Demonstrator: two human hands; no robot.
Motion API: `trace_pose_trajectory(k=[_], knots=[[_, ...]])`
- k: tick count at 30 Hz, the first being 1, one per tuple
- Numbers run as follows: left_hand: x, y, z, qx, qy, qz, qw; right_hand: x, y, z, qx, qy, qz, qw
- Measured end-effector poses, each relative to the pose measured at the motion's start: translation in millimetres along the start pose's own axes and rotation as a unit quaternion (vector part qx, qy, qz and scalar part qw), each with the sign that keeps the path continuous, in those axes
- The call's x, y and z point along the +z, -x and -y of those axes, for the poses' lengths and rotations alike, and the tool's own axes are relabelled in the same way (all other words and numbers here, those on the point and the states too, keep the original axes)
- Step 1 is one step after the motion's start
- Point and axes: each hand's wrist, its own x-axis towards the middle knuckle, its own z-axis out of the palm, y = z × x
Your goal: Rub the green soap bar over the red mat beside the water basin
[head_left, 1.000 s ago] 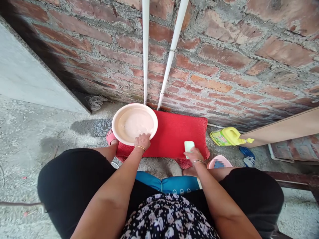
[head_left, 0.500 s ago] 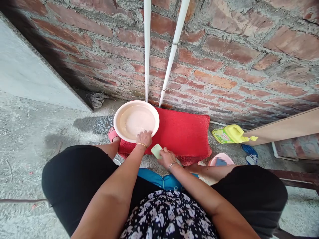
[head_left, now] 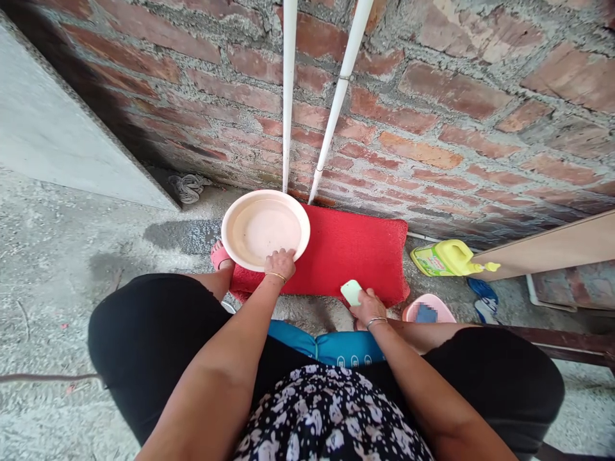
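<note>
A round pale pink basin [head_left: 244, 221] of clear water stands on the left part of a red cloth [head_left: 355, 246]. My left hand [head_left: 280, 264] is closed over the basin's near rim, its fingertips on the inside. Over the cloth's near edge on the right, my right hand [head_left: 369, 307] grips a pale green scrub brush [head_left: 352, 292]. The brush is flat-backed with a small hole at its end; its underside is hidden. The cloth drapes over a low, flat support that I cannot make out.
A yellow detergent bottle [head_left: 444, 258] lies right of the cloth, near a pink container [head_left: 444, 312] and blue slippers [head_left: 482, 296]. White pipes [head_left: 288, 96] run down the brick wall [head_left: 408, 118]. A grey slab [head_left: 72, 121] leans at left, beside a crumpled rag [head_left: 188, 188].
My right hand has moved to the right along the cloth's near edge with the brush. My left hand stays on the basin's rim.
</note>
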Motion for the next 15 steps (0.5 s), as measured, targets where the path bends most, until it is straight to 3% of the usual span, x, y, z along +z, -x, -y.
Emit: trace_pose_trajectory(k=[5, 8, 11, 15], knots=[[0, -1, 0, 0.004, -0.002, -0.003, 1.000, -19, -10, -47, 0.109, 0.013, 0.059, 0.992], [1, -1, 0, 0.001, -0.001, -0.003, 1.000, -37, -16, -57, 0.131, 0.018, 0.075, 0.988], [1, -1, 0, 0.002, 0.000, 0.001, 1.000, -55, -23, -40, 0.094, -0.035, 0.047, 0.994], [1, 0, 1, 0.003, -0.002, 0.000, 1.000, -71, -44, 24, 0.035, -0.121, -0.011, 0.992]])
